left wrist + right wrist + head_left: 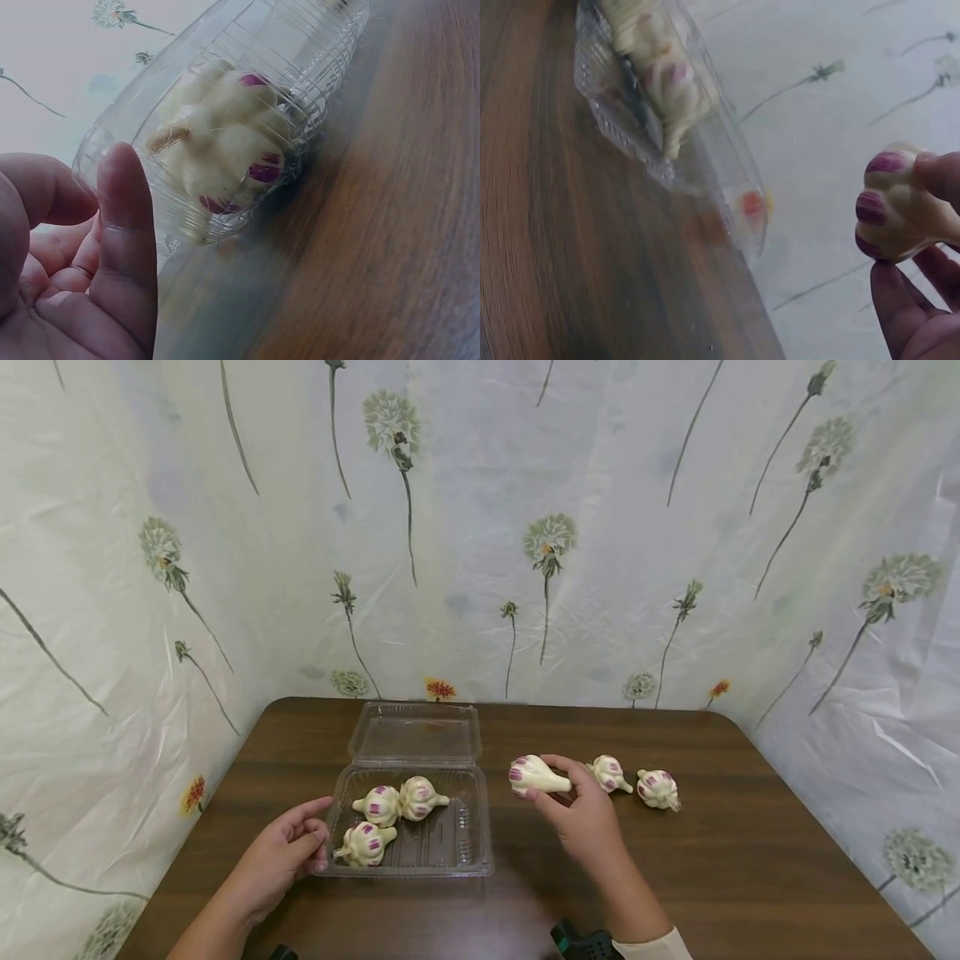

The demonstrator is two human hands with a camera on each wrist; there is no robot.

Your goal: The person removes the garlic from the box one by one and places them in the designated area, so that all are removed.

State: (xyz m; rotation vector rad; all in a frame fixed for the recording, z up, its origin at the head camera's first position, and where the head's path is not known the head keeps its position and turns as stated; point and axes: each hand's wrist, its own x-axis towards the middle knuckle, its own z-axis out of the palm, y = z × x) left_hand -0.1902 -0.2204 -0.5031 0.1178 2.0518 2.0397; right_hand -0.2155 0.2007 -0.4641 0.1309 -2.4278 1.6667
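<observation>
A clear plastic clamshell container [442, 864] stands with its lid [415, 733] folded back. Three garlic bulbs lie inside, one of them a bulb [365, 844] at the near left. My left hand [288, 852] pinches the container's left rim between thumb and fingers; in the left wrist view the thumb [126, 217] overlaps the clear wall. To the right of the container, my right hand [588, 818] holds another garlic bulb [536, 776] above the table, its purple-streaked base pointing left. The right wrist view shows that bulb [896, 206] between thumb and fingertips.
Two more garlic bulbs, a nearer-in one [609, 773] and one farther right [658, 789], lie on the dark wooden table [720, 877] beyond the right hand. A flower-printed sheet [480, 527] hangs behind the table and along its sides.
</observation>
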